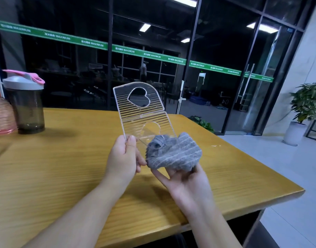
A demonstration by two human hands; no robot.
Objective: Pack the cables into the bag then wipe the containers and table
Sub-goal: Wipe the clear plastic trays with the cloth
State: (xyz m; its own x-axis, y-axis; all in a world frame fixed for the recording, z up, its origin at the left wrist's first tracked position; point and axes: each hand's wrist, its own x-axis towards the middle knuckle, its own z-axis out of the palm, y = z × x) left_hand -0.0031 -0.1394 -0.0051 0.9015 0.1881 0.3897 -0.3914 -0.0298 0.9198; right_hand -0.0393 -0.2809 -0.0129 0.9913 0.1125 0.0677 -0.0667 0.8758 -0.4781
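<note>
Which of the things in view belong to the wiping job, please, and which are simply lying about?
In use: clear container, grey cloth, left hand, right hand, wooden table.

Lying about: dark shaker bottle, pink ribbed object, potted plant.

office lobby | glass partition walls [223,51] | potted plant [304,102]

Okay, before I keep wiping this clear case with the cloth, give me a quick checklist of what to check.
1. Left hand grips the clear case at its lower corner: ok.
2. Right hand holds the grey cloth: ok.
3. Cloth touching the case's lower edge: ok.
4. Case lifted off the table: ok.
5. Case already clean: cannot tell.
6. Bottle away from the hands: ok.
</note>
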